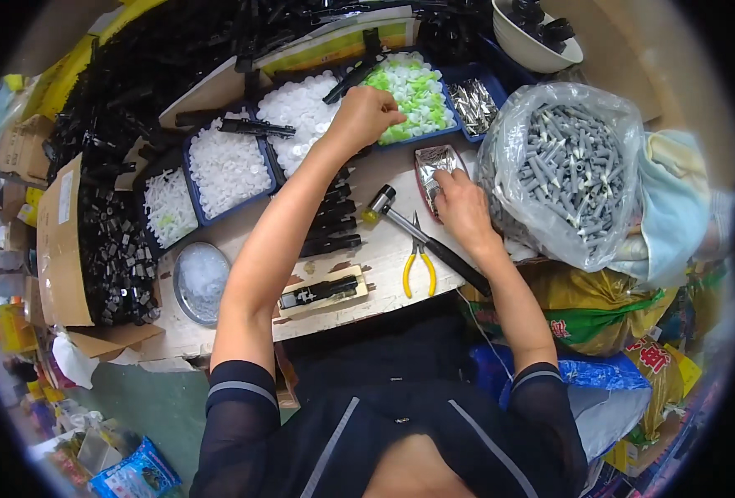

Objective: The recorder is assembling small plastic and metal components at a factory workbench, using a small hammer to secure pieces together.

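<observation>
At the near edge of a blue bin of green and white plastic pieces [415, 87], my left hand [362, 118] has its fingertips pinched together; anything in them is hidden. My right hand [464, 207] dips bent, closed fingertips into a small red-rimmed tray of tiny metal parts [435, 159], and what they pinch cannot be made out. Between my forearms lie a hammer [434, 242] with a black grip and yellow-handled pliers [418, 264]. A black plastic part [321, 292] rests in a pale wooden jig [361, 286] near the table's front edge.
Bins of white pieces [228, 170] line the table's back left, beside a carton of black parts [62, 245]. A round metal dish [201, 282] sits at front left. On the right stand a clear bag of grey parts [579, 174] and a bin of metal pins [473, 106].
</observation>
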`<state>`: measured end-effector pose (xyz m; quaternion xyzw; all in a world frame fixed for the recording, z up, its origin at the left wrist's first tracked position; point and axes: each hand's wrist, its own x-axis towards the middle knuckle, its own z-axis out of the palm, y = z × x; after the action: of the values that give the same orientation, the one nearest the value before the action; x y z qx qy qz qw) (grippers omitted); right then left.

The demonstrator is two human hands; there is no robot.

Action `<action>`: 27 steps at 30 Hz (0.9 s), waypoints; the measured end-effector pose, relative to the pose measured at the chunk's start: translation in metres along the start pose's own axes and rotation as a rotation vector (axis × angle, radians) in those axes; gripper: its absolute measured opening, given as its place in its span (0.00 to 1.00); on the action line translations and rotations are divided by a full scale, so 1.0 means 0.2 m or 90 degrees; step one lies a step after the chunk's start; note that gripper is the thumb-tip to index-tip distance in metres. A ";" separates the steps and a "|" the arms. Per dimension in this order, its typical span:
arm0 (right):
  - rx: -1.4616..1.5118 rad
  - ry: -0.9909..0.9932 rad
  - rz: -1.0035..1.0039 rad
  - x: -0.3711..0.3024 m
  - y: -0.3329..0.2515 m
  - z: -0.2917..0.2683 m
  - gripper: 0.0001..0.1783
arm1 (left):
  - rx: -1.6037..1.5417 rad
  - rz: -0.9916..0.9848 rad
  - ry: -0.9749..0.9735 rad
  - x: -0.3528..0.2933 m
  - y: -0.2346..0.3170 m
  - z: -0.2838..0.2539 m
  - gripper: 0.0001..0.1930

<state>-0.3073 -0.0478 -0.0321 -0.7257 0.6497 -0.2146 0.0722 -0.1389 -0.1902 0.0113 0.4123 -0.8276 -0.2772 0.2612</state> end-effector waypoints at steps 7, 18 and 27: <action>0.652 -0.014 0.121 -0.13 -0.14 -0.08 0.06 | -0.651 -0.295 0.058 -0.49 0.19 -0.07 0.10; 0.760 -0.153 -0.072 -0.24 -0.44 -0.02 0.04 | -0.951 -0.291 0.067 -1.14 0.18 0.09 0.10; 0.659 -0.195 -0.120 -0.22 -0.47 -0.06 0.03 | -0.977 -0.251 0.069 -1.23 0.16 0.10 0.09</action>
<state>-0.2296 0.0106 0.0040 -0.6736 0.3735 -0.4035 0.4939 -0.0408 0.0350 -0.0313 0.2690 -0.3029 -0.7910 0.4585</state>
